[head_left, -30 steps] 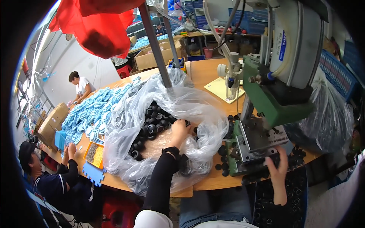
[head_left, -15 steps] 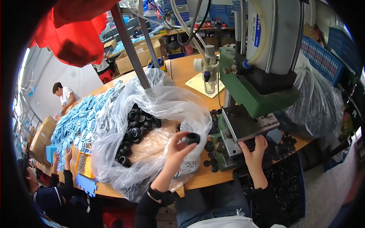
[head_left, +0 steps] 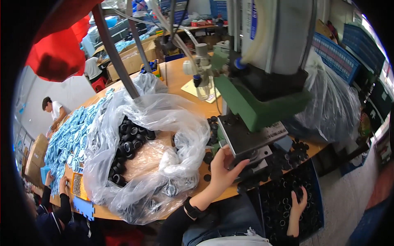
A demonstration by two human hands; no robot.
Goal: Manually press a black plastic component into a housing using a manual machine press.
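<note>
Carefully is how I want to work at the green pneumatic press point(head_left: 254, 104), which stands just past twelve o'clock from me. My left hand point(head_left: 219, 174) reaches in at twelve, thumb and fingers curved apart at the near edge of the upper plate point(head_left: 236, 139), close to the lower plate point(head_left: 264, 152). Something dark shows between the tips, probably a black cup; I cannot tell whether I pinch it or it already rests on the metal. Done well, I judge, this calls for a light touch on the outer wall, a flat, centred seat with no tilt, and every fingertip out from between the plates before they close.

At two o'clock my right hand point(head_left: 298, 205) hangs over the blue crate point(head_left: 322, 213) of black rings point(head_left: 279, 207), fingers half curled; against that dark heap I cannot tell whether they hold a piece. A low release suits a full crate.

More black cups point(head_left: 131, 141) lie in the clear plastic bag point(head_left: 96, 180) at ten o'clock on the worktop point(head_left: 176, 71), mouths facing various ways, so turning each upright early saves fumbling. Loose black discs point(head_left: 298, 153) crowd one o'clock; my wrist should clear them.
</note>
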